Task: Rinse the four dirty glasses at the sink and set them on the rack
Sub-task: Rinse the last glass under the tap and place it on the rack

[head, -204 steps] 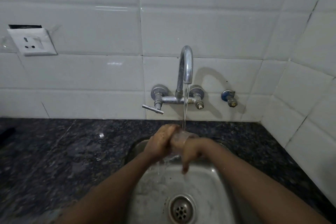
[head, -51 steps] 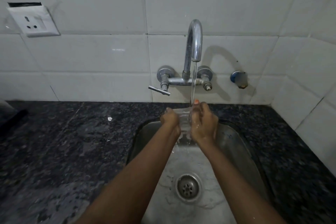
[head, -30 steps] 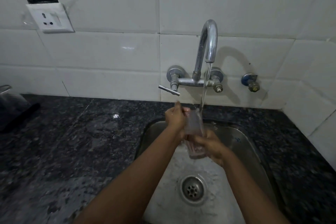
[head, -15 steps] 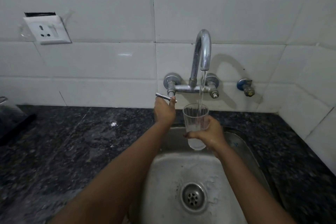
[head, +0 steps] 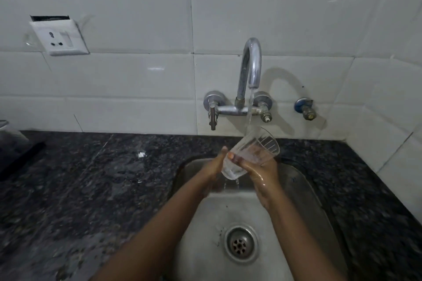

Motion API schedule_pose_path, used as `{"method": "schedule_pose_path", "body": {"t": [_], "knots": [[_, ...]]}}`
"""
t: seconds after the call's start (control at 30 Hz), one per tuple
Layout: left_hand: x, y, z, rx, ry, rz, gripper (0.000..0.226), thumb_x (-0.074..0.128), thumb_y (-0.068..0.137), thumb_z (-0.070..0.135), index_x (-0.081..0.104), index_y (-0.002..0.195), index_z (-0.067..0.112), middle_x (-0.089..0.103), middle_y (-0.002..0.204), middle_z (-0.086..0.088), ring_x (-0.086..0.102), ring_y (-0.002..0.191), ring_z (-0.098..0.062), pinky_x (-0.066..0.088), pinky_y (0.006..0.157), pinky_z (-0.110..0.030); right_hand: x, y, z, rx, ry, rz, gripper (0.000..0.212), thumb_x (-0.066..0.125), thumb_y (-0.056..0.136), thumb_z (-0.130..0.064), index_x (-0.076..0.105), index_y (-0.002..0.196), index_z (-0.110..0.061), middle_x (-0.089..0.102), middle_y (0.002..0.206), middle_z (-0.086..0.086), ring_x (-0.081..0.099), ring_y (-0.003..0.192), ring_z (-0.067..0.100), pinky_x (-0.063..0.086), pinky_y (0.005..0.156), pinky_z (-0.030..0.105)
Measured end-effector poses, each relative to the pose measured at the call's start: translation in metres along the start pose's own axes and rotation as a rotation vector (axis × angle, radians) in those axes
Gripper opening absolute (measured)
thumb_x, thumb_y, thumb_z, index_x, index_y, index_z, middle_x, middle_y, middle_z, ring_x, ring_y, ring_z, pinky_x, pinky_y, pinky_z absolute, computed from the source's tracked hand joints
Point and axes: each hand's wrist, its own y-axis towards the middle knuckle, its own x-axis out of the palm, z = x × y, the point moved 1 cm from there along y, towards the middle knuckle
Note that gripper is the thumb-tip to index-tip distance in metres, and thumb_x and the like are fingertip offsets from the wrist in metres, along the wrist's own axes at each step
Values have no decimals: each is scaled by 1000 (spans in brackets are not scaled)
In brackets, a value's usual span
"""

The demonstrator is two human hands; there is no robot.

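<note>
A clear ribbed glass (head: 251,153) is held over the steel sink (head: 303,191), tilted with its mouth up and to the right. Water from the chrome tap (head: 251,64) runs onto its rim and drips off its base. My right hand (head: 260,171) grips the glass from below and the right. My left hand (head: 214,166) lies against its left side with the fingers straight along the wall. No rack or other glasses are in view.
The tap's left lever (head: 212,118) hangs straight down. Dark granite counter (head: 91,189) surrounds the sink; the drain (head: 241,244) is near its front. A dark object (head: 13,146) sits at the far left edge. A wall socket (head: 59,39) and a blue valve (head: 304,109) are on the tiles.
My left hand has left the tap lever, which now points down, and come back to the glass. The glass has gone from upright under the stream to tilted right.
</note>
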Motion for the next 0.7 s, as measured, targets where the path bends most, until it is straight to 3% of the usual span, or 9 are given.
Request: {"method": "schedule_pose_path", "body": {"t": [0.07, 0.17, 0.27, 0.33, 0.4, 0.47, 0.57, 0.63, 0.7], "knots": [[9, -20, -9, -224, -444, -334, 74, 30, 87, 68, 56, 119, 7, 60, 112, -21, 58, 100, -32, 52, 86, -42, 5, -12, 9, 82, 284, -114, 86, 84, 47, -52, 61, 117, -8, 69, 111, 14, 67, 99, 27, 54, 85, 41], [7, -30, -7, -158, -684, -263, 61, 36, 95, 51, 51, 125, 0, 60, 111, -23, 59, 97, -32, 49, 89, -46, -6, -17, 22, 189, 814, -99, 75, 58, 59, -71, 69, 100, -10, 72, 101, 12, 69, 96, 26, 53, 87, 44], [-5, -46, 2, 70, -353, 41, 41, 61, 86, 40, 63, 100, 1, 66, 104, -24, 66, 95, -37, 57, 80, -48, -17, -17, 50, 239, 936, 124, 24, 70, 63, -32, 72, 74, -11, 71, 73, 9, 70, 63, 16, 59, 61, 28], [-12, -60, 7, 224, -168, 142, 38, 70, 79, 37, 65, 92, 1, 69, 97, -23, 69, 89, -36, 57, 77, -51, -12, -22, 63, 363, 808, 176, 30, 75, 60, -16, 63, 87, -8, 68, 65, 10, 67, 52, 17, 55, 57, 27], [-14, -75, 13, 337, -76, 175, 39, 75, 74, 35, 67, 95, 4, 71, 95, -19, 71, 84, -31, 59, 75, -49, -7, -26, 72, 499, 774, 165, 8, 60, 77, -7, 56, 83, -7, 63, 50, 8, 61, 40, 16, 50, 46, 22], [-15, -84, 12, 386, -72, 210, 35, 78, 71, 30, 69, 96, 8, 73, 93, -15, 72, 81, -25, 60, 75, -43, -9, -27, 81, 628, 752, 190, 17, 44, 87, -4, 52, 73, -8, 56, 42, 6, 53, 35, 17, 42, 36, 14], [-23, -88, 1, 401, -109, 365, 44, 86, 60, 22, 69, 99, 8, 74, 92, -9, 72, 82, -20, 60, 76, -35, -21, -29, 82, 703, 834, 171, 10, 43, 66, -4, 40, 62, -13, 46, 37, 2, 45, 36, 10, 33, 36, 9], [-30, -87, -10, 410, -35, 470, 50, 90, 51, 19, 69, 96, 11, 73, 90, -5, 71, 82, -17, 60, 75, -32, -31, -25, 67, 658, 954, 207, 10, 40, 61, -3, 37, 61, -13, 47, 36, 3, 44, 47, 8, 34, 36, 8], [-33, -84, -23, 398, 151, 534, 59, 92, 46, 23, 69, 99, 12, 73, 92, -2, 69, 83, -14, 59, 77, -32, -35, -20, 39, 582, 864, 143, 14, 40, 72, 0, 41, 64, -11, 50, 38, 3, 45, 48, 9, 38, 36, 9]]}}
